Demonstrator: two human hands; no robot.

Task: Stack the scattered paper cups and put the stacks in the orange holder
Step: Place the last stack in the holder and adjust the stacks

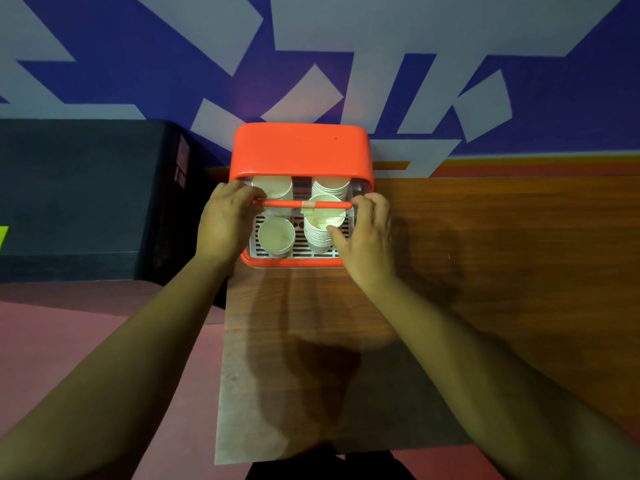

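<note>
A: Paper cups: location, please, biggest entry first.

B: Item one, table, wood-grain top, running back to a blue-and-white patterned wall. Item two, orange holder, standing on the far left end of the table against that wall. It has a curved hood above and a white slotted tray as its floor.

A: Hands?

B: Item three, left hand, at the left side of the holder. Its fingers are curled round the left end of the orange bar, which crosses the holder's opening. Item four, right hand, at the right side of the holder, fingers bent at the right end of the bar. Whether they close round it I cannot tell. Its thumb lies against the rim of one stack.

A: And the cups themselves?

B: Four stacks, all upright on the slotted tray inside the holder, between the two hands.
- Front right stack: many rims showing down its side, touched by the right thumb.
- Back right stack: under the hood, behind the bar.
- Back left stack: also under the hood, just beside the left fingers.
- Front left stack: short, near the left hand.

A: Smallest entry?

B: Pale strip of tape, wrapped on the bar above the front right stack.
</note>
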